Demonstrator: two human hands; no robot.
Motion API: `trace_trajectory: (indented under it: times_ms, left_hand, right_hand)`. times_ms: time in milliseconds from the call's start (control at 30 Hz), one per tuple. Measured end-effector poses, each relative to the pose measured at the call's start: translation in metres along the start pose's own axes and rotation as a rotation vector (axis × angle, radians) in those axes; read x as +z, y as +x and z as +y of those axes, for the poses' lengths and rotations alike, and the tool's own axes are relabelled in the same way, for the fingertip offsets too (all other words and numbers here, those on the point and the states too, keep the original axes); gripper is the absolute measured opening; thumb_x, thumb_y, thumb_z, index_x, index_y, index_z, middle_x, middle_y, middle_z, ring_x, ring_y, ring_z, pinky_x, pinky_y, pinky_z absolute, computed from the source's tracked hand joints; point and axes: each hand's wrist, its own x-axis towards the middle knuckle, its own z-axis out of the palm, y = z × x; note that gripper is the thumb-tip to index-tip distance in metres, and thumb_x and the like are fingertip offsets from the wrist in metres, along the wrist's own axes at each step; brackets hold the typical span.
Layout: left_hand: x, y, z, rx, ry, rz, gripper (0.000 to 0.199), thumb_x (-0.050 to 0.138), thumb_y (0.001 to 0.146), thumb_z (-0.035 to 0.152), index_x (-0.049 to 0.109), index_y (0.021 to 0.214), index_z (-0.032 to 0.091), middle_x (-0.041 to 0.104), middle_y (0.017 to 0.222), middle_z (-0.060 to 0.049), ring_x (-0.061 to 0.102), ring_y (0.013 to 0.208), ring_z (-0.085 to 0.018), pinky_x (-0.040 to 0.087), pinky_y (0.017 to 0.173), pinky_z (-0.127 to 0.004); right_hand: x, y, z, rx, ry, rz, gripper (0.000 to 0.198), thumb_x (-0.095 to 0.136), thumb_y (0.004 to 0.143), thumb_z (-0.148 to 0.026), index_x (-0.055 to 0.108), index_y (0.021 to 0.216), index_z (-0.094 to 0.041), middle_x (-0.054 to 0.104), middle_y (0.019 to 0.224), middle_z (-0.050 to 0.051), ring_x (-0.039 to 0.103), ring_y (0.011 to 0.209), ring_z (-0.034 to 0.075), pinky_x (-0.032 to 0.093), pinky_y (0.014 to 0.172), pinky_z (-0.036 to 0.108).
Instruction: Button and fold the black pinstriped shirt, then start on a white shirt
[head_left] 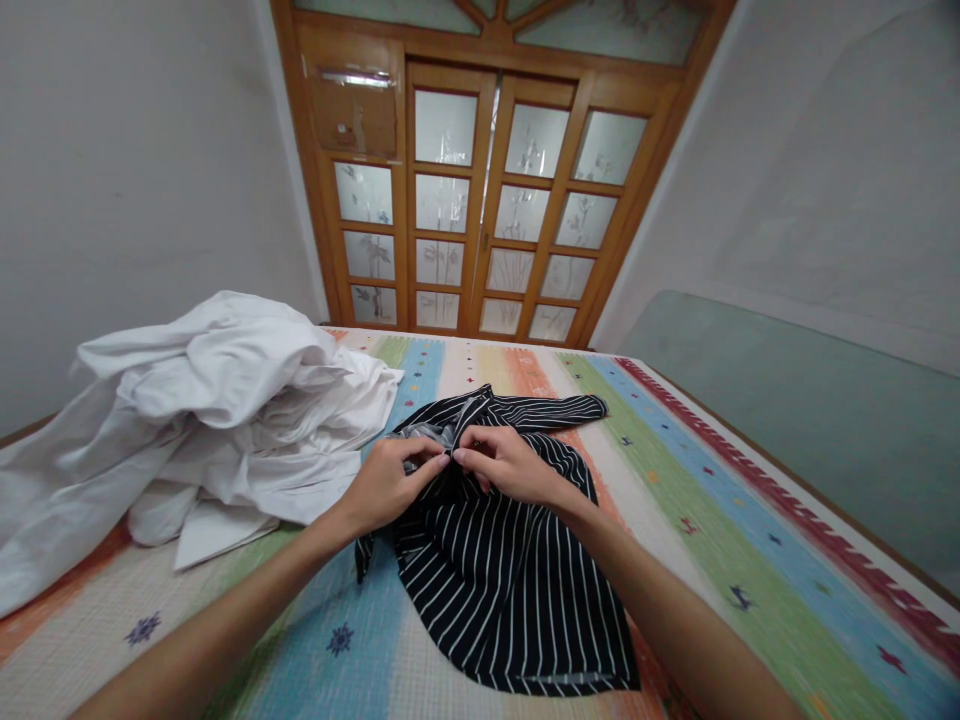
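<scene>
A black shirt with white stripes (510, 580) lies spread in front of me, its hem toward me and one sleeve stretched out to the far right. Near its collar, my left hand (394, 478) pinches the fabric between thumb and fingers. Close against it, my right hand (506, 462) pinches the same upper front part of the shirt. The fingertips of both hands almost meet there. Whatever small part sits between them, such as a button, is too hidden to make out.
To the left rests a heap of crumpled white cloth (225, 400). A multicoloured striped cover (720, 500) lies under everything. Beyond the far edge stand wooden doors with glass panes (480, 200). A pale green headboard-like panel (795, 400) runs along the right wall.
</scene>
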Motion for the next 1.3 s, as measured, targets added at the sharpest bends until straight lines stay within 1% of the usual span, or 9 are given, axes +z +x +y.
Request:
trace_trajectory:
  times_ms: [167, 400, 533, 633, 800, 933, 1067, 1200, 1300]
  left_hand:
    - [0.003, -0.001, 0.001, -0.008, -0.032, 0.005, 0.02, 0.056, 0.087, 0.028, 0.075, 0.091, 0.022, 0.077, 0.09, -0.003, 0.07, 0.081, -0.018, 0.054, 0.078, -0.03]
    - [0.004, -0.001, 0.001, -0.044, -0.056, 0.001, 0.021, 0.054, 0.088, 0.029, 0.074, 0.092, 0.021, 0.076, 0.089, -0.002, 0.069, 0.082, -0.018, 0.052, 0.079, -0.03]
    - [0.005, -0.001, 0.0, -0.06, -0.067, -0.009, 0.022, 0.053, 0.088, 0.029, 0.073, 0.091, 0.022, 0.076, 0.091, -0.002, 0.069, 0.084, -0.018, 0.052, 0.082, -0.031]
    - [0.005, -0.001, 0.001, -0.074, -0.063, -0.027, 0.023, 0.052, 0.088, 0.03, 0.073, 0.091, 0.021, 0.075, 0.087, -0.002, 0.068, 0.081, -0.018, 0.052, 0.077, -0.031]
    - [0.004, -0.002, 0.002, -0.084, -0.057, -0.037, 0.024, 0.052, 0.087, 0.031, 0.074, 0.09, 0.021, 0.074, 0.08, -0.001, 0.067, 0.075, -0.017, 0.052, 0.07, -0.029]
    - [0.004, -0.003, 0.003, -0.092, -0.084, -0.04, 0.023, 0.053, 0.087, 0.03, 0.074, 0.09, 0.022, 0.075, 0.085, -0.002, 0.068, 0.077, -0.018, 0.053, 0.073, -0.03]
    - [-0.004, -0.001, 0.008, -0.068, -0.073, -0.043, 0.023, 0.053, 0.088, 0.03, 0.074, 0.091, 0.022, 0.076, 0.088, -0.002, 0.068, 0.079, -0.018, 0.053, 0.076, -0.03]
    - [-0.021, 0.005, 0.007, -0.08, -0.016, 0.128, 0.025, 0.054, 0.088, 0.036, 0.073, 0.092, 0.021, 0.075, 0.084, -0.002, 0.067, 0.074, -0.018, 0.053, 0.071, -0.029]
    - [-0.031, 0.008, 0.002, -0.115, -0.012, 0.296, 0.028, 0.054, 0.088, 0.041, 0.072, 0.093, 0.02, 0.074, 0.083, -0.003, 0.066, 0.073, -0.018, 0.053, 0.07, -0.028]
  right_hand:
    - [-0.001, -0.001, 0.0, -0.023, -0.023, -0.023, 0.018, 0.054, 0.09, -0.033, 0.057, 0.079, -0.019, 0.051, 0.055, -0.007, 0.049, 0.045, 0.008, 0.036, 0.046, 0.018]
    - [-0.007, 0.001, -0.001, -0.017, -0.171, 0.001, 0.018, 0.057, 0.087, -0.028, 0.06, 0.072, -0.017, 0.053, 0.056, -0.006, 0.048, 0.049, 0.008, 0.034, 0.051, 0.019]
    - [-0.008, 0.002, 0.002, -0.019, -0.2, -0.066, 0.019, 0.056, 0.088, -0.027, 0.062, 0.073, -0.017, 0.054, 0.057, -0.005, 0.049, 0.052, 0.009, 0.035, 0.053, 0.019]
    - [-0.007, 0.002, 0.003, -0.046, -0.2, -0.084, 0.019, 0.057, 0.088, -0.027, 0.062, 0.073, -0.017, 0.054, 0.057, -0.005, 0.048, 0.053, 0.009, 0.035, 0.053, 0.019]
    - [-0.002, 0.003, 0.002, -0.078, -0.262, -0.021, 0.019, 0.057, 0.087, -0.025, 0.062, 0.07, -0.017, 0.054, 0.058, -0.005, 0.045, 0.054, 0.009, 0.033, 0.054, 0.02]
    - [0.001, 0.005, 0.004, -0.089, -0.374, 0.092, 0.016, 0.057, 0.083, -0.018, 0.06, 0.067, -0.017, 0.054, 0.059, -0.004, 0.045, 0.055, 0.009, 0.031, 0.056, 0.021]
    - [-0.01, 0.009, 0.017, -0.056, -0.489, 0.309, 0.016, 0.054, 0.078, -0.016, 0.054, 0.062, -0.018, 0.053, 0.058, -0.003, 0.045, 0.055, 0.011, 0.03, 0.057, 0.024]
    - [-0.036, 0.009, 0.027, 0.034, -0.346, 0.591, 0.017, 0.05, 0.078, -0.025, 0.05, 0.062, -0.02, 0.054, 0.057, -0.002, 0.049, 0.054, 0.012, 0.035, 0.054, 0.024]
    - [-0.052, 0.006, 0.024, 0.076, -0.154, 0.713, 0.021, 0.051, 0.081, -0.035, 0.049, 0.066, -0.021, 0.055, 0.053, -0.004, 0.047, 0.041, 0.011, 0.034, 0.043, 0.023]
